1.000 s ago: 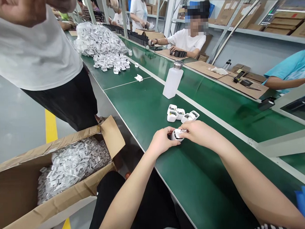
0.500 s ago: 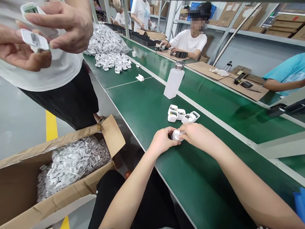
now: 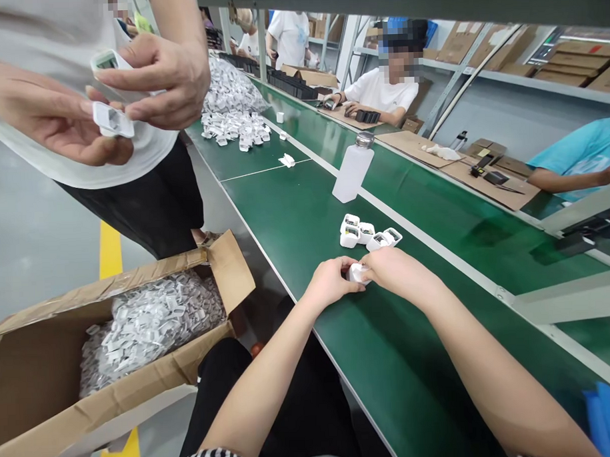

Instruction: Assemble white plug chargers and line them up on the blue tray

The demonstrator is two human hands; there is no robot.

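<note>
My left hand (image 3: 333, 281) closes its thumb and fingers around the left side of a small white power adapter housing (image 3: 357, 273), low over the green worktop. From the other side, my right hand (image 3: 394, 269) pinches the same housing, and its fingertips are partly hidden behind it. Just beyond my hands stand several open white housings (image 3: 350, 236) with circuit boards showing inside. Farther back, a translucent white bottle (image 3: 353, 171) with a metal cap stands on the worktop.
At left, a standing person's hands (image 3: 154, 77) hold an open white housing and a white cover (image 3: 112, 120). A cardboard box (image 3: 231, 271) of white parts stands beside my legs. White parts (image 3: 239, 127) lie heaped on the green worktop (image 3: 279, 209). A post (image 3: 562, 299) rises at right.
Both my hands stay on the adapter housing, which appears slightly turned. The standing person's hands appear farther right and lower. The whole view has shifted a little.
</note>
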